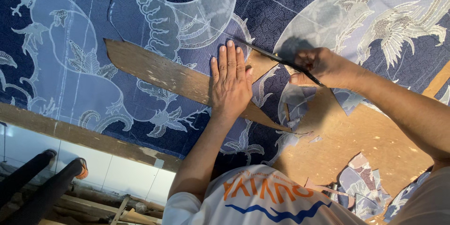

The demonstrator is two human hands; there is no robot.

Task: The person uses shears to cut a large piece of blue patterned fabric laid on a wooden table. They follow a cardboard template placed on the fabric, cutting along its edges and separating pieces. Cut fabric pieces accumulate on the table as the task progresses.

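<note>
The left hand [229, 82] lies flat and open, palm down, fingers together and pointing away from the body, pressing a wooden template [173, 77] against the patterned cloth [70, 65]. The template is a long, flat, worn board with a pointed far end, lying slantwise across the middle of the worktable [356, 136]. The right hand [323, 68] is closed around a pair of dark scissors [276, 58], whose thin blades reach toward the left fingertips. The cloth is dark blue batik with pale bird and leaf figures, spread smooth. Cut scraps [361, 187] lie on bare brown wood near the table's near right corner.
</note>
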